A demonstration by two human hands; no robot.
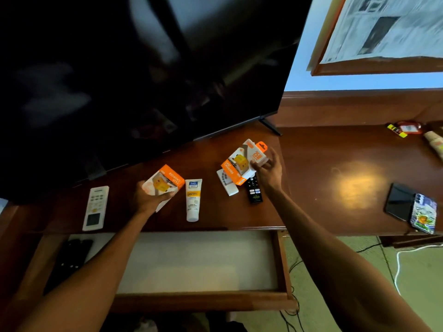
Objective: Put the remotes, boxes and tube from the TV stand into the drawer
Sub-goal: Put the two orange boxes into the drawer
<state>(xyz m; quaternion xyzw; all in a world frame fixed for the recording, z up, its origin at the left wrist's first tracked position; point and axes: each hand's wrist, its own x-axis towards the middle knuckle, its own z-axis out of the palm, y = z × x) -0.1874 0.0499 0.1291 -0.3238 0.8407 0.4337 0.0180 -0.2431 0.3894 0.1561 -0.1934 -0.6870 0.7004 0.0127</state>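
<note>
Two bare forearms reach forward from the bottom edge, their elbows cut off by the frame. Below them an open wooden drawer (282, 264) shows a pale lining; a dark object (69, 259) at its left end is too shadowed to identify. Filling the upper left, a large black television (143, 68) stands on the brown TV stand (311, 176), its screen blank and its left side out of view. On the stand, the left hand (148, 200) wraps around an orange and white charger box (165, 184), fingers closed on its sides. Farther right, the right hand (268, 171) pinches a second orange box (244, 161) by its edge, tilted above a white box (227, 185) that it partly hides. A black remote (254, 190) lies just under that wrist. A white remote (95, 208) rests at far left, and a white tube (193, 200) lies between the two hands.
</note>
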